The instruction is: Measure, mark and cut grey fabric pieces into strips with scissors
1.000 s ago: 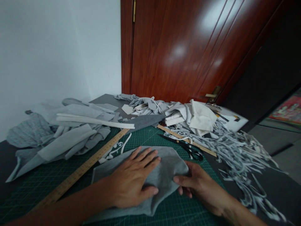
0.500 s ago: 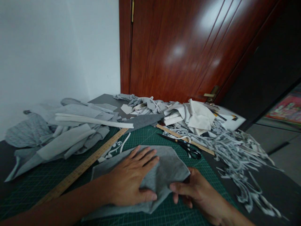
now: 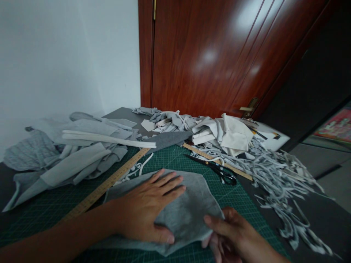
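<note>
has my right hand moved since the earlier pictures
Yes, your right hand has moved toward you, farther from the black scissors.

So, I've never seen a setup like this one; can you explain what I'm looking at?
There is no robot here: the hands are a person's, and a camera worn on the head looks down at them. The left hand lies flat on a grey cloth; the right hand holds its edge. Beneath is a green gridded mat. Around them lie black-handled scissors, a wooden ruler on the left, and a heap of thin fabric strips on the right.
</note>
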